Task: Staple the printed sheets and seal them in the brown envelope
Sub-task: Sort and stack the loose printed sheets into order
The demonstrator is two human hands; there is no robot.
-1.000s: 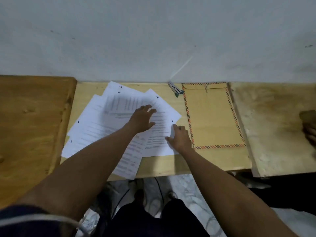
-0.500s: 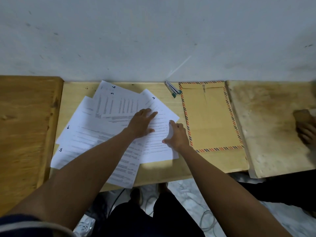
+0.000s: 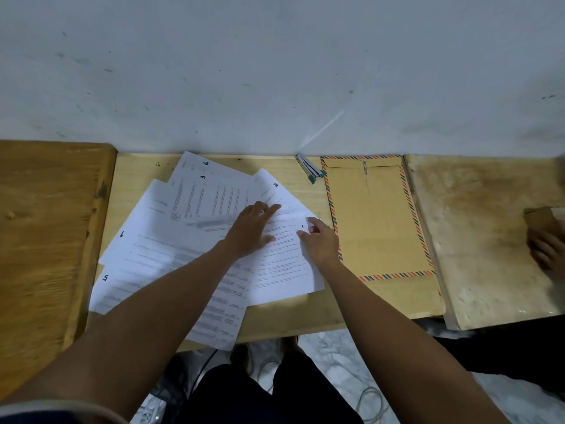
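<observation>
White printed sheets [image 3: 214, 228] lie fanned across the bench [image 3: 275, 319], partly hidden by both arms. Left hand [image 3: 253, 231] presses flat; right hand [image 3: 319, 243] pinches the top sheet's corner. Print is blurred.

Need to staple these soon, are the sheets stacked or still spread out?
Spread out. The sheets lie fanned and overlapping at different angles, their handwritten page numbers showing separately. The left hand rests on them.

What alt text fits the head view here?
Left hand presses flat on fanned white printed sheets while right hand pinches the top sheet's corner; a small metal stapler and brown striped-edge envelope lie on the pale wooden table.
</observation>
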